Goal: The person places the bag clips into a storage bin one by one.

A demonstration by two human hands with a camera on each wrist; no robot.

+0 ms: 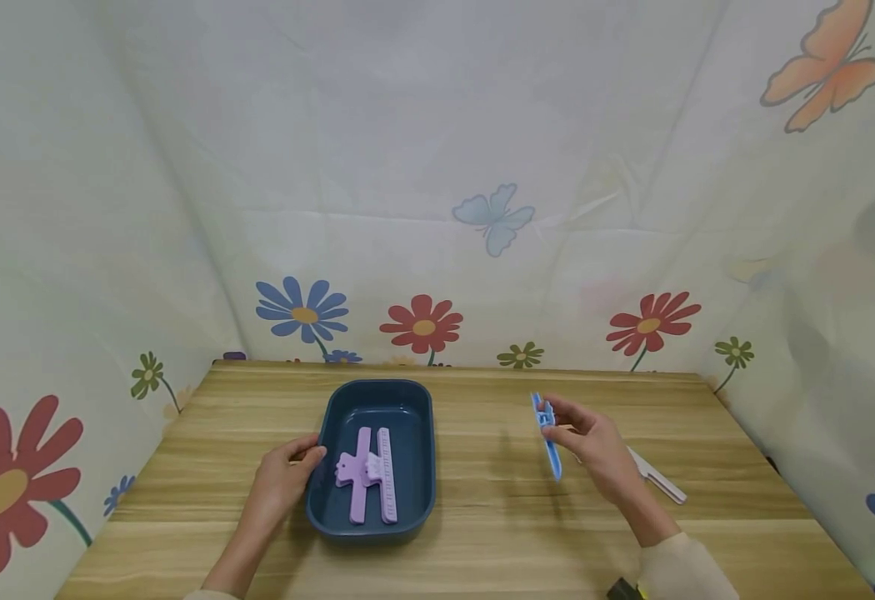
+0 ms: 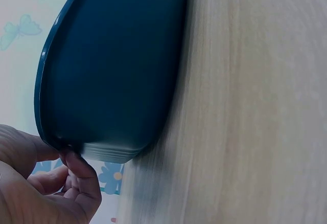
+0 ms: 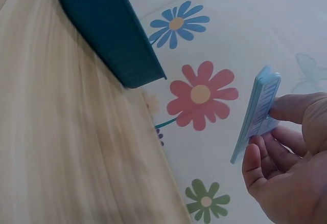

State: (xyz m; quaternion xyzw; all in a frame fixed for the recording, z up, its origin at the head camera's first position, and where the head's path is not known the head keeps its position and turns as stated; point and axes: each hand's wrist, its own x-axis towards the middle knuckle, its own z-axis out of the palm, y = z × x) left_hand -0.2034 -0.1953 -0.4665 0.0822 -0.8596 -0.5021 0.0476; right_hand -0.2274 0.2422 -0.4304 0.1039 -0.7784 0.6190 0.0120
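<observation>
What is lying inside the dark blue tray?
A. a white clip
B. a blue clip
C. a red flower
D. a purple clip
D: a purple clip lies on the bottom of the dark blue tray, while the blue clip is held up in the right hand and the white clip lies on the table outside the tray.
</observation>
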